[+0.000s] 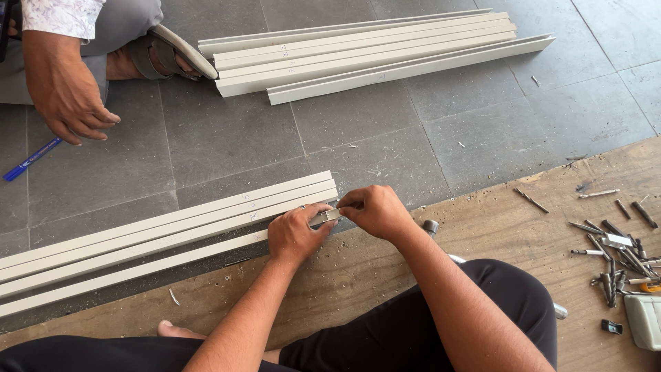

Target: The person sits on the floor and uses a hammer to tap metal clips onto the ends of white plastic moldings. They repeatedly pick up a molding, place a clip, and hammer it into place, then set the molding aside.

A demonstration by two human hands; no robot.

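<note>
Fitting a small metal bracket (328, 216) into the channel end (303, 207), both hands, left hand (296, 234) and right hand (375, 210), pinch it; pushing it home at 9 o'clock likely follows.

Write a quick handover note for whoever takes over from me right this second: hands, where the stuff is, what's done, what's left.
Left hand: steadies the end of the near cream profiles on the floor.
Right hand: pinches a small metal piece at that profile end.
Second profile stack lies farther off, beside another person's hand and a blue pen.
Drill bits lie scattered on the wooden board to the right.
Done: piece sits at the end.
Left: whether it is fully seated cannot be told.
</note>
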